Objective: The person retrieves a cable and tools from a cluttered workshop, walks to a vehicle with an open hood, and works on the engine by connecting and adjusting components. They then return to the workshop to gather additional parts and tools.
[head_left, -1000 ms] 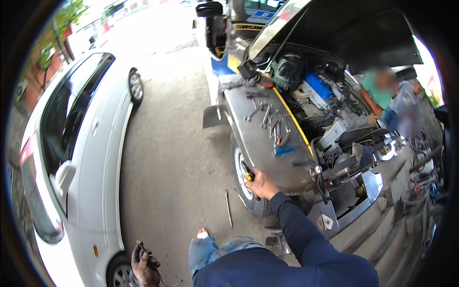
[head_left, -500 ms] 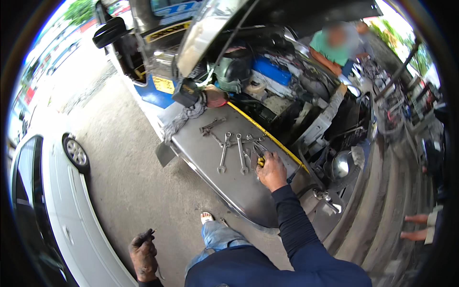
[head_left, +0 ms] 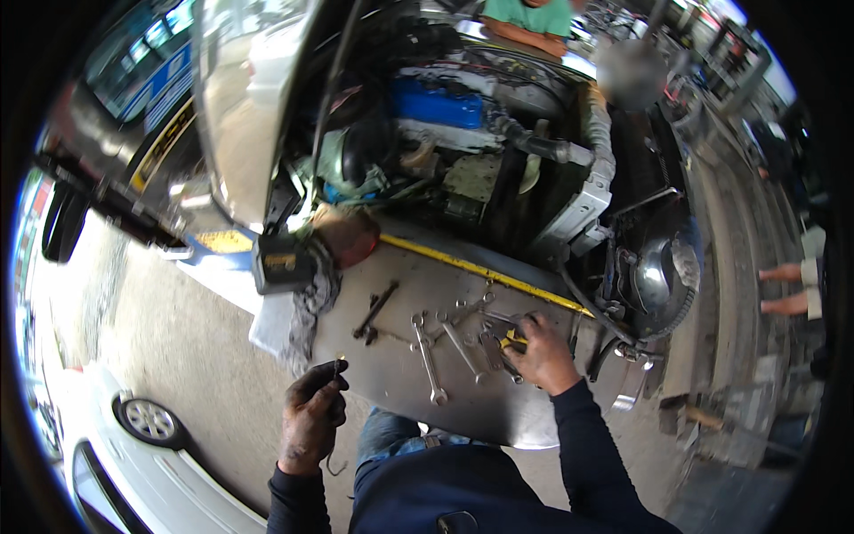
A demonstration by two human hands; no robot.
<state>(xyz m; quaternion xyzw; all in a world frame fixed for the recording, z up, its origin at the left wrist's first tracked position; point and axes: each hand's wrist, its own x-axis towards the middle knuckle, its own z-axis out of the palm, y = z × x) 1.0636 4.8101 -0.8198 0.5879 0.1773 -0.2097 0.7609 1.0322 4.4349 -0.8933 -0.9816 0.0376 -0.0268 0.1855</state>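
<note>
Daylight falls over a pale grey, rough-looking ground (head_left: 213, 356) on the left, washed out toward the far left. A white car (head_left: 169, 481) stands on it at the near left. On the right, long grey-brown ledges (head_left: 725, 285) run from far to near — wood or concrete, hard to tell. Beyond them, at the far right, lies blurred clutter (head_left: 680, 102) — its pieces indistinct — under bright sky.
</note>
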